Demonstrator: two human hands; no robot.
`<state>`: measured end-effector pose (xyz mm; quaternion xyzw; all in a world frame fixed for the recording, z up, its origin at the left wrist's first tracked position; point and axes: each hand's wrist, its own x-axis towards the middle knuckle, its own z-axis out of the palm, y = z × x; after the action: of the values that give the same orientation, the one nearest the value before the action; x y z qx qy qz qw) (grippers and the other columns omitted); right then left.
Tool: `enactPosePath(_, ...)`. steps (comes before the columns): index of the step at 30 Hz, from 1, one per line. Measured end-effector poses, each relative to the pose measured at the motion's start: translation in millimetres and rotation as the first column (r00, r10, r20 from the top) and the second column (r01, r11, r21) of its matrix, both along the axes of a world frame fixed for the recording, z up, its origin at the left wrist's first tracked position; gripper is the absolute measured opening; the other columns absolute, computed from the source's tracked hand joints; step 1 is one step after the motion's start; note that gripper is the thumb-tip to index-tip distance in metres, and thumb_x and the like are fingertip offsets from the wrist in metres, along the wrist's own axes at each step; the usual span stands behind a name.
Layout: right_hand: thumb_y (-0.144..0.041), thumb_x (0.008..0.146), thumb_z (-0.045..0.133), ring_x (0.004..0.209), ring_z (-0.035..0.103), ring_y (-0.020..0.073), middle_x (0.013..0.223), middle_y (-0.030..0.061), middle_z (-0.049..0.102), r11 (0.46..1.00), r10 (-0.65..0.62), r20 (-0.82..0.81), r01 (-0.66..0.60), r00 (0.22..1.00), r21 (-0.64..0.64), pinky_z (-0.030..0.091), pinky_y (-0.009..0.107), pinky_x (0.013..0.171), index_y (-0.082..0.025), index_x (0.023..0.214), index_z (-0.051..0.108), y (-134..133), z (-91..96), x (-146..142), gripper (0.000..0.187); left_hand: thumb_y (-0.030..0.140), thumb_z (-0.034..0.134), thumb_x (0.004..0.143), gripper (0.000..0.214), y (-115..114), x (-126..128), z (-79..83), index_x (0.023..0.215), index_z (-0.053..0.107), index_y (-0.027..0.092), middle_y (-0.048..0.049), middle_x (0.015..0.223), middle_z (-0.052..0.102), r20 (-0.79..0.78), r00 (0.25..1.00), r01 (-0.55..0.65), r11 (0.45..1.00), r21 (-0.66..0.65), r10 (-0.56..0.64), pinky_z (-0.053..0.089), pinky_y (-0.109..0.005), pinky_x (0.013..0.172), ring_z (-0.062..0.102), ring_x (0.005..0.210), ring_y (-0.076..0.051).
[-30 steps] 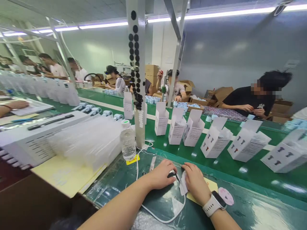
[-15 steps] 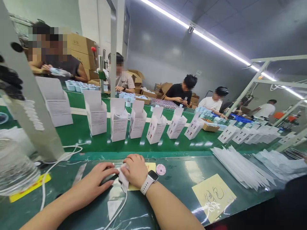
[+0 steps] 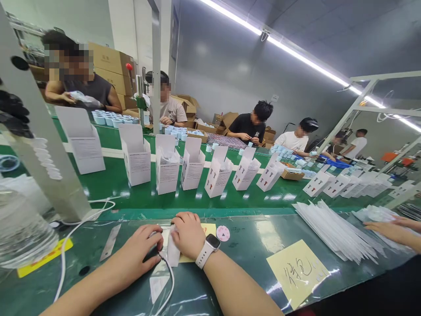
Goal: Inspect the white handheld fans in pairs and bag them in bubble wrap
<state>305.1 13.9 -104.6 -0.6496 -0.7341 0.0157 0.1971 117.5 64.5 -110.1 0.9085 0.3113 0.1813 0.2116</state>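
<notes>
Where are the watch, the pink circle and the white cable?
Watch (image 3: 213, 241), head view: on its dark face.
Pink circle (image 3: 223, 233), head view: on its middle.
White cable (image 3: 173, 281), head view: on its bend below the hands.

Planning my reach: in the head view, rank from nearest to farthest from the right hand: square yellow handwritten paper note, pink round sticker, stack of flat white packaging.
1. Pink round sticker, just right of the right hand.
2. Yellow paper note, front right.
3. White packaging stack, farther right.
</notes>
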Motion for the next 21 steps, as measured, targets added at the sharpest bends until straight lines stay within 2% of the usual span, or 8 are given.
enactPosePath(4,-0.007,0.087,0.051,0.116,0.056,0.0225,0.122,0.0074,0.065,1.000,0.008,0.006,-0.009,1.000,0.010,0.042,0.040,0.099,-0.024,0.113,0.065,2.6,-5.4,4.7,0.034,0.028,0.057,0.078,0.016,0.9,0.3,-5.7,0.087,0.070,0.029,-0.0062,0.120,0.064,0.007,0.999,0.034,0.999,-0.002,-0.034,0.045,-0.045,0.103,0.053,0.118,-0.028)
enactPosePath(6,-0.005,0.085,0.050,0.115,0.056,0.0220,0.121,0.0068,0.065,1.000,0.009,0.005,-0.009,1.000,0.020,0.043,0.039,0.099,-0.025,0.113,0.065,2.3,-6.6,4.9,0.037,0.027,0.055,0.080,0.015,2.0,-0.8,-5.9,0.084,0.070,0.030,-0.0054,0.120,0.063,-0.002,0.999,0.055,0.998,-0.022,-0.055,0.044,-0.044,0.103,0.053,0.119,-0.027)
enactPosePath(8,-0.005,0.084,0.051,0.116,0.055,0.0243,0.120,0.0090,0.065,0.999,-0.014,0.001,0.014,1.000,0.039,0.041,0.044,0.102,-0.023,0.110,0.066,0.6,-4.7,2.5,0.035,0.026,0.055,0.080,0.013,2.2,-1.8,-3.2,0.078,0.068,0.029,-0.0044,0.118,0.064,-0.005,0.997,0.071,0.997,-0.040,-0.071,0.045,-0.043,0.102,0.054,0.119,-0.027)
enactPosePath(11,-0.011,0.086,0.053,0.126,0.048,0.0294,0.124,0.0146,0.062,0.994,-0.065,-0.012,0.066,0.998,0.092,0.031,0.053,0.111,-0.018,0.106,0.067,-4.7,5.1,-5.7,0.025,0.025,0.054,0.079,0.012,0.1,-0.7,7.0,0.073,0.065,0.027,-0.0040,0.115,0.066,0.006,0.997,0.078,0.995,-0.055,-0.078,0.047,-0.040,0.099,0.056,0.117,-0.026)
enactPosePath(13,-0.017,0.088,0.054,0.128,0.046,0.0275,0.126,0.0127,0.062,0.990,-0.063,-0.020,0.065,0.998,0.127,0.023,0.053,0.116,-0.018,0.105,0.067,-9.1,13.8,-13.1,0.021,0.027,0.053,0.079,0.012,-1.8,1.6,16.1,0.075,0.064,0.026,-0.0046,0.110,0.068,0.029,0.997,0.067,0.994,-0.083,-0.065,0.049,-0.038,0.096,0.059,0.112,-0.026)
enactPosePath(16,-0.030,0.090,0.058,0.120,0.052,0.0231,0.114,0.0061,0.068,0.987,0.027,-0.048,-0.019,0.999,0.162,0.020,0.050,0.119,-0.021,0.098,0.067,-15.0,23.2,-24.4,0.015,0.033,0.047,0.083,0.017,-1.9,4.2,26.2,0.080,0.062,0.025,-0.0043,0.093,0.070,0.099,0.994,-0.019,0.986,-0.164,0.036,0.052,-0.035,0.086,0.065,0.094,-0.023)
enactPosePath(19,-0.037,0.088,0.062,0.116,0.054,0.0235,0.105,0.0061,0.070,0.983,0.109,-0.062,-0.098,0.992,0.158,0.022,0.051,0.117,-0.018,0.096,0.067,-17.2,24.4,-31.6,0.021,0.041,0.043,0.086,0.022,1.2,3.3,27.8,0.079,0.056,0.024,-0.0002,0.074,0.066,0.163,0.968,-0.153,0.962,-0.228,0.192,0.052,-0.029,0.069,0.063,0.071,-0.020)
enactPosePath(21,-0.035,0.090,0.061,0.117,0.054,0.0235,0.106,0.0067,0.071,0.983,0.124,-0.044,-0.116,0.991,0.145,0.024,0.050,0.117,-0.016,0.098,0.066,-16.7,22.5,-32.8,0.021,0.047,0.046,0.085,0.025,2.5,2.0,27.8,0.080,0.054,0.024,0.0020,0.069,0.063,0.205,0.945,-0.206,0.950,-0.234,0.255,0.050,-0.027,0.066,0.060,0.066,-0.018)
